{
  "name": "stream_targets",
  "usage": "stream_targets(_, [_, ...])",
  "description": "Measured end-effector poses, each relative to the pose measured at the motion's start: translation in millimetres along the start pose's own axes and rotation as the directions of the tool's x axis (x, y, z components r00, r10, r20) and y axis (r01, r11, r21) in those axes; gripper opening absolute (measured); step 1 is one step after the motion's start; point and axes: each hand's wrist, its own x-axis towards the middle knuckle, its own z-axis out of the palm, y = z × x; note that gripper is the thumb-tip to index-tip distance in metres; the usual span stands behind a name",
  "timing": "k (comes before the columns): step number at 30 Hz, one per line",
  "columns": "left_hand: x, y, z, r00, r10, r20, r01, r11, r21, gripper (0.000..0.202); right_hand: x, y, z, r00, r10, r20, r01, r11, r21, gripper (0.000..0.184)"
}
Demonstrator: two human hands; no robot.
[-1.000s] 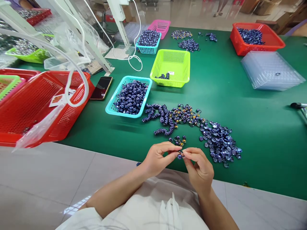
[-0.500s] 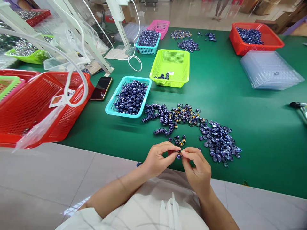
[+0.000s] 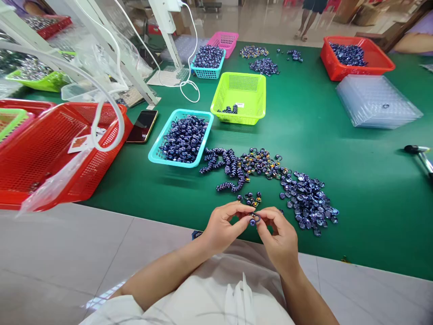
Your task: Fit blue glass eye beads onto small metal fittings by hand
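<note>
My left hand (image 3: 223, 223) and my right hand (image 3: 280, 235) meet at the near edge of the green table (image 3: 355, 180), both pinching one small dark blue bead piece with a ring (image 3: 253, 219) between their fingertips. Just beyond my fingers lie a few loose ring pieces (image 3: 251, 197). Further out spreads a pile of flat blue stones (image 3: 306, 201) on the right, a heap of ringed pieces (image 3: 260, 162) in the middle and stacked rows of finished pieces (image 3: 227, 168) on the left.
A teal basket (image 3: 158, 153) of blue beads and a lime basket (image 3: 241, 95) stand behind the piles. A red basket (image 3: 50, 149) with a plastic bag and a phone (image 3: 142, 126) sit left. Clear trays (image 3: 375, 101) and another red basket (image 3: 355, 56) are far right.
My hands have stayed together on the small piece, with the fingers shifting slightly around it. The view has tilted up a little.
</note>
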Motion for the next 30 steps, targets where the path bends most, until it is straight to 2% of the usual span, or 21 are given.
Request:
stream_targets(4, [-1,0,0.2,0.997,-0.075,-0.002,0.075,0.997,-0.013,0.019,-1,-1,2,0.999,0.035,0.014,-0.036,0.999,0.027,0.010])
stream_targets(8, [1,3,-1.9,0.998,-0.065,0.021,0.064,0.998,0.019,0.014,0,-3,3,0.999,0.033,0.002,-0.033,0.999,0.020,0.010])
stream_targets(11, [2,4,-2.1,0.999,-0.029,0.025,0.029,0.999,0.022,0.011,1,-4,3,0.999,0.043,0.003,-0.043,0.999,0.033,0.010])
stream_targets(17, [1,-2,-0.4,0.991,0.128,0.031,-0.130,0.990,0.061,0.010,3,-4,4,0.993,0.115,0.017,-0.116,0.990,0.076,0.009])
stream_targets(20, [3,-4,-0.9,0.989,0.139,0.046,-0.143,0.987,0.080,0.010,4,-3,5,0.989,0.146,0.026,-0.148,0.986,0.077,0.009])
stream_targets(23, [3,-5,-1.4,0.995,0.079,0.068,-0.085,0.993,0.084,0.010,5,-2,1,0.991,0.122,0.051,-0.124,0.991,0.047,0.010])
stream_targets(26, [3,-7,-0.2,0.994,-0.036,0.103,0.033,0.999,0.029,0.011,9,1,-13,0.989,0.020,0.148,-0.015,0.999,-0.036,0.012])
stream_targets(28, [4,-8,1.4,0.987,-0.124,0.102,0.132,0.989,-0.070,0.012,14,6,-28,0.985,-0.048,0.167,0.073,0.986,-0.149,0.013])
stream_targets(30, [6,-7,2.7,0.975,-0.210,0.078,0.221,0.959,-0.176,0.014,23,14,-45,0.989,-0.107,0.100,0.135,0.930,-0.342,0.014])
